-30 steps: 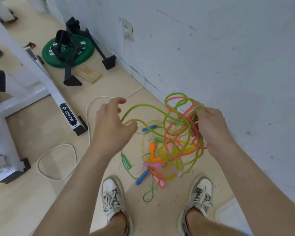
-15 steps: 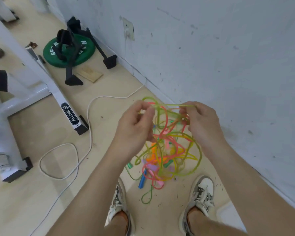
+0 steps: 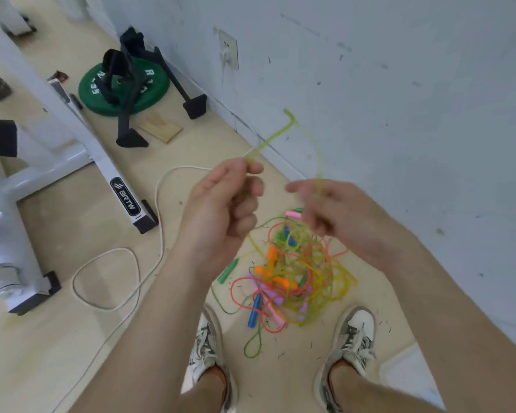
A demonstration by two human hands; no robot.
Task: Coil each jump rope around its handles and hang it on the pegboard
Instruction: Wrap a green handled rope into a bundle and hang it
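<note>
Beige floor [image 3: 72, 368] beside the white wall [image 3: 399, 114] now carries the tangle of jump ropes [image 3: 292, 272], which no longer hangs from both hands. The left hand [image 3: 221, 210] pinches one yellow-green rope [image 3: 276, 135], which arcs up toward the right hand [image 3: 340, 213]. Blur hides that hand's grip. One rope is probably being separated, and coiling is not yet begun.

Ropes [image 3: 292, 275] on floor [image 3: 72, 338] between shoes [image 3: 356, 335]

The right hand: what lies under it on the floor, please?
The right hand, holding a yellow-green rope, hides the far edge of the jump rope pile; only a pink handle and some loops show beside it. What lies directly beneath cannot be seen.
</note>
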